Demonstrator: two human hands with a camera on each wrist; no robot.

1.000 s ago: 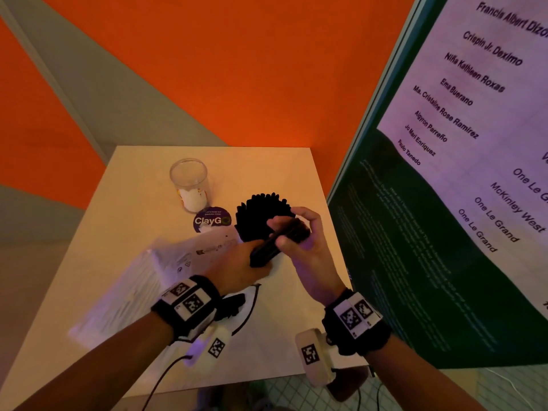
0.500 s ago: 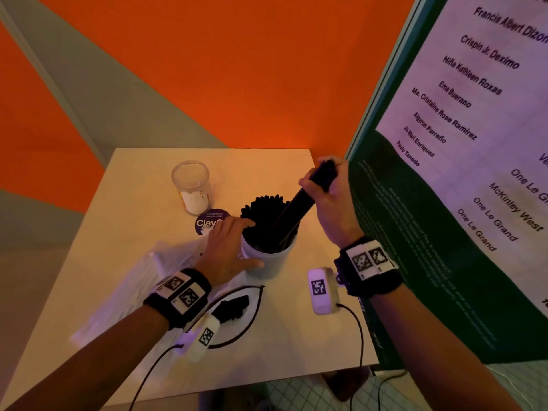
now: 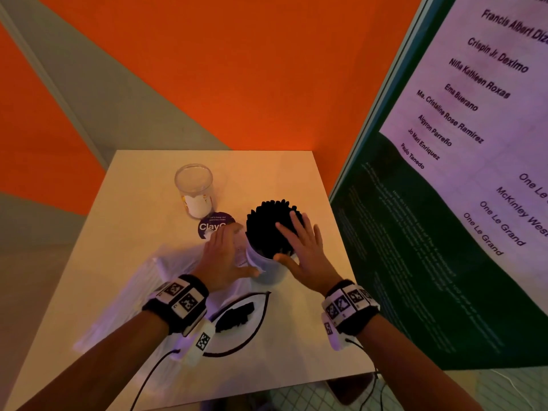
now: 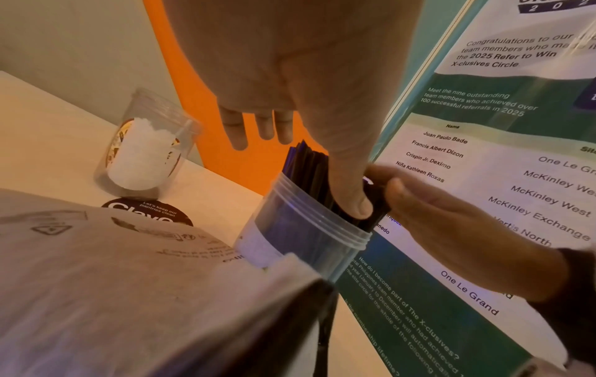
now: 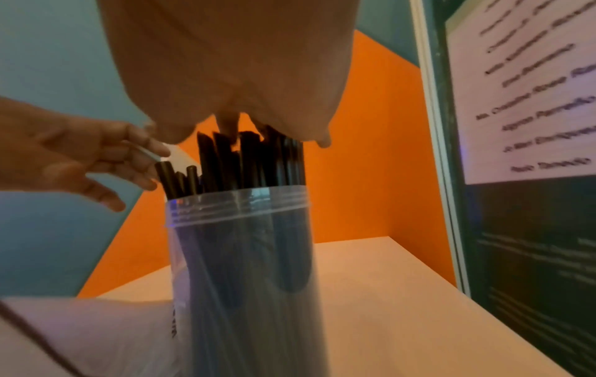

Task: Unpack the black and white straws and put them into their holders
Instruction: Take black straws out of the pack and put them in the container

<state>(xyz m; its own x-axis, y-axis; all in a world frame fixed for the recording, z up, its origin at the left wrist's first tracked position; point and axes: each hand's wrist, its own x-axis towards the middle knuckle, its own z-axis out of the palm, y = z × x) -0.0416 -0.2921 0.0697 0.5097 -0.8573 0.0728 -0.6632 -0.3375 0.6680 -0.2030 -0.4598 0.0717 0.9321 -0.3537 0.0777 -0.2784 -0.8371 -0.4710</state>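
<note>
A clear plastic holder (image 3: pixel 267 271) stands on the table, packed with upright black straws (image 3: pixel 267 226). My right hand (image 3: pixel 298 240) lies flat on the straw tops with fingers spread, and its palm covers them in the right wrist view (image 5: pixel 232 76). My left hand (image 3: pixel 226 250) is at the holder's left side with straight fingers. In the left wrist view its thumb (image 4: pixel 351 193) touches the straws (image 4: pixel 309 173) just inside the rim. A second clear holder (image 3: pixel 194 188) with a white label stands behind. The pack of white straws (image 3: pixel 139 280) lies under my left wrist.
A round purple sticker (image 3: pixel 212 226) lies between the two holders. A black wrapper inside a black cord loop (image 3: pixel 235 318) lies near the table's (image 3: pixel 296 336) front. A tall poster board (image 3: pixel 444 247) stands along the table's right edge, and orange walls close the back.
A second ago both hands held a black straw bundle. The right hand then dropped it into the holder, let go, and now presses flat on the tops. The left hand moved to the holder's side.
</note>
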